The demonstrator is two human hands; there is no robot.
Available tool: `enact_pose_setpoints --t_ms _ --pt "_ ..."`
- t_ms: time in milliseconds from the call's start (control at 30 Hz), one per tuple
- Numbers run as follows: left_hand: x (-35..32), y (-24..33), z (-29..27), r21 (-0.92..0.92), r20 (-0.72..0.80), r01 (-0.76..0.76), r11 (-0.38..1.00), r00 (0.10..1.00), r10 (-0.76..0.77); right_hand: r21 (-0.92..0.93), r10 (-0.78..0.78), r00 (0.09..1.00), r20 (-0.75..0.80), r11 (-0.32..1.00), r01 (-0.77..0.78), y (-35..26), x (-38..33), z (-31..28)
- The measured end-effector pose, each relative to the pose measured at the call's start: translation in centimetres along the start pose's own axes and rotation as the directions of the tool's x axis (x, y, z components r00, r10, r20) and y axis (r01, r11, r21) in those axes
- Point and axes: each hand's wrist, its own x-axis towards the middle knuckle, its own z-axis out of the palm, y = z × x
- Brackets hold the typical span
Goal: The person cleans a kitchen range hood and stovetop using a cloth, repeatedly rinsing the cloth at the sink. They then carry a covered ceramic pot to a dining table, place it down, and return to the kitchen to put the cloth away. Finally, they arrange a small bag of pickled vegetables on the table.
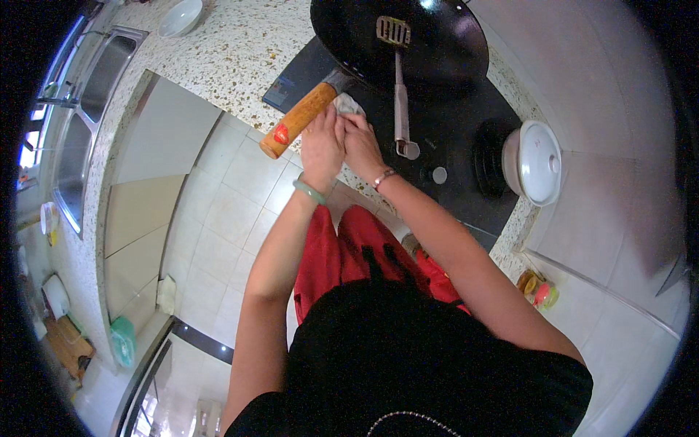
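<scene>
My left hand and my right hand are together at the front edge of the black cooktop. Between and beyond their fingers shows a crumpled white cloth, perhaps a paper towel, and both hands are closed on it. Part of it is hidden under the fingers. Just left of my left hand, the wok's wooden handle slants out over the counter edge. The black wok sits on the far part of the cooktop. A slotted spatula lies with its head in the wok and its handle toward me.
A lidded white pot stands at the cooktop's right. Two round knobs, including the nearer knob, are right of my hands. A white plate lies on the speckled counter; a double sink is at the left.
</scene>
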Motion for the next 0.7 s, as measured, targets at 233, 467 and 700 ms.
enact_pose_setpoints --t_ms 233,467,700 --pt "-8.5 7.2 1.8 0.006 0.016 -0.039 0.999 0.999 0.039 -0.008 0.022 1.000 0.015 1.000 -0.022 0.1 -10.1 -4.0" --pt "-13.5 14.7 5.1 0.012 0.216 -0.200 0.980 0.957 0.193 -0.083 0.132 0.991 0.004 0.988 -0.131 3.3 -20.6 -8.5" --pt "-16.6 23.0 10.0 -0.226 0.373 -0.350 0.909 0.831 0.413 -0.175 0.342 0.938 -0.049 0.922 -0.345 6.0 -31.6 -14.6"
